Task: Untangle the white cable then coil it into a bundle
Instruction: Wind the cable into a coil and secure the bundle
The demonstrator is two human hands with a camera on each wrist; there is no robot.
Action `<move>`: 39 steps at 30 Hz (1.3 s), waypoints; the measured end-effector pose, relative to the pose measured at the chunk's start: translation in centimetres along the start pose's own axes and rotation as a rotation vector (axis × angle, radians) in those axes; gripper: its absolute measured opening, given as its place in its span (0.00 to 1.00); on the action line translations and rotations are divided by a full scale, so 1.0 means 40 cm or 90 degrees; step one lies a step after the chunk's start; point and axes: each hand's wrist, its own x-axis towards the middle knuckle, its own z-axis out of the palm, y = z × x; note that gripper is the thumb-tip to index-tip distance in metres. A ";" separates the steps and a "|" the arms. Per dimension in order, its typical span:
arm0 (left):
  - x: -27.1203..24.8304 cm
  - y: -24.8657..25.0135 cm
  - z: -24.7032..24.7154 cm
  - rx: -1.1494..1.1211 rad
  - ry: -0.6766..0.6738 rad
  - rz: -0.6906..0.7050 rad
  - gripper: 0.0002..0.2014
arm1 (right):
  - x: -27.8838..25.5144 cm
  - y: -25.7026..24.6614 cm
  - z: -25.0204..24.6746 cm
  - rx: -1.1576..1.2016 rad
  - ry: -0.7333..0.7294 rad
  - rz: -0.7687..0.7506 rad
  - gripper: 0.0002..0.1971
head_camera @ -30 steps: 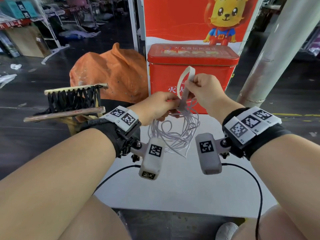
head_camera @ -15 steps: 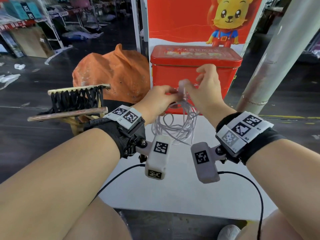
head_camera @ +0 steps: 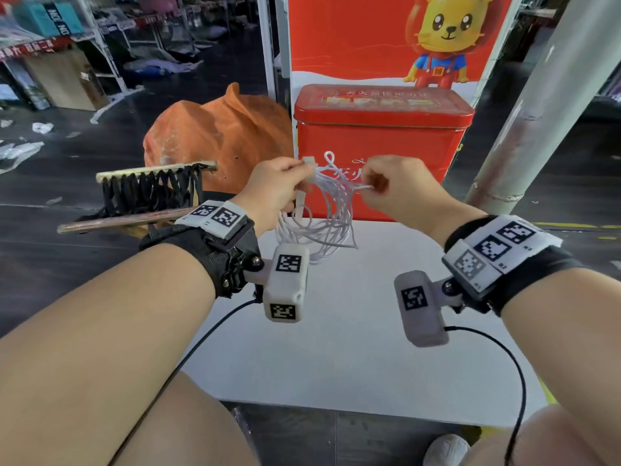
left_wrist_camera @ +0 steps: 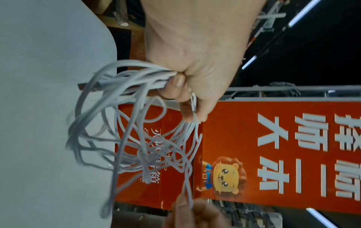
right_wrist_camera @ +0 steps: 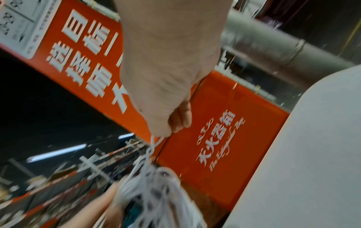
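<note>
At the centre of the head view, above the white table, the left hand clenches the gathered white cable while the right hand pinches one strand, which is best drawn out gently, without tightening the tangle.

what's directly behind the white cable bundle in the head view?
Behind the tangled white cable, held up by the left hand and right hand, stands the red metal tin box on the white table. The loops and hands cover part of its front lettering.
</note>
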 end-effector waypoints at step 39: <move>0.000 0.012 0.062 -0.022 -0.001 0.044 0.06 | 0.029 -0.105 0.049 -0.394 0.096 -0.001 0.19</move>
